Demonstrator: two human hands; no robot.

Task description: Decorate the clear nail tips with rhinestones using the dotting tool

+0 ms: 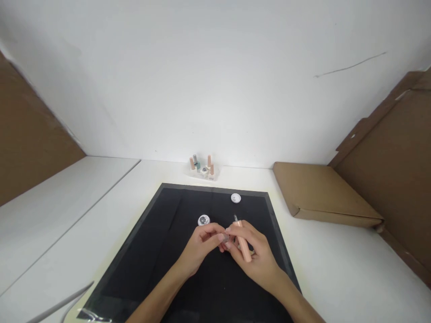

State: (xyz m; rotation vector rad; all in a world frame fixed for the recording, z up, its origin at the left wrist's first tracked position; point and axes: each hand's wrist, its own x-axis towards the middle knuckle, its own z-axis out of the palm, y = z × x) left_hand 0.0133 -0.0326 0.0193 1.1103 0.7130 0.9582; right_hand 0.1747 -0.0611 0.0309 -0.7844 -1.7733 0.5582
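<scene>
Near the middle of the black mat [148, 264], my two hands meet with fingertips pinched together. My left hand [198, 249] is closed on a small clear piece [226, 237], partly hidden by the fingers. In my right hand [257, 255] lies a peach nail polish brush cap [244, 249], its dark brush tip pointing up and away. The right fingertips also touch the clear piece. Just beyond my left hand sits a small white jar [204, 220] with silvery contents. Its round white lid [235, 198] rests farther back on the mat.
A clear holder [202, 175] with several small bottles, some peach-capped, stands against the white wall [215, 89]. To the right, a flat cardboard box [323, 190] lies on the white table [336, 264]. Brown cardboard panels [393, 170] flank both sides. A grey cable [63, 305] runs at the lower left.
</scene>
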